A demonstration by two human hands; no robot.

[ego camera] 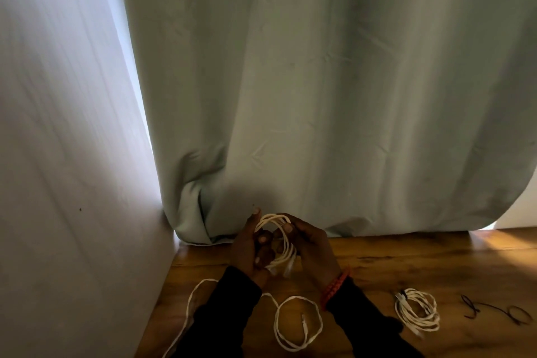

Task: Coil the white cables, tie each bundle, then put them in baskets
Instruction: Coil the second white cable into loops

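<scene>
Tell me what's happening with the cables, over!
Both hands, left and right, gripping one coil above the table. Tied bundle lying right, loose cable below hands, black ties far right. No baskets visible. Nothing blocking.

A room in a home, seen at a window corner.
A long pale green curtain (319,81) hangs to a wooden table (406,264) from 12 o'clock, daylight leaking at its edges; a plain white wall (58,154) stands at 9 o'clock.

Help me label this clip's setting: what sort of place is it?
Probably a room in a home: a wooden table pushed against a pale curtain with daylight at its edge, beside a plain wall.
</scene>
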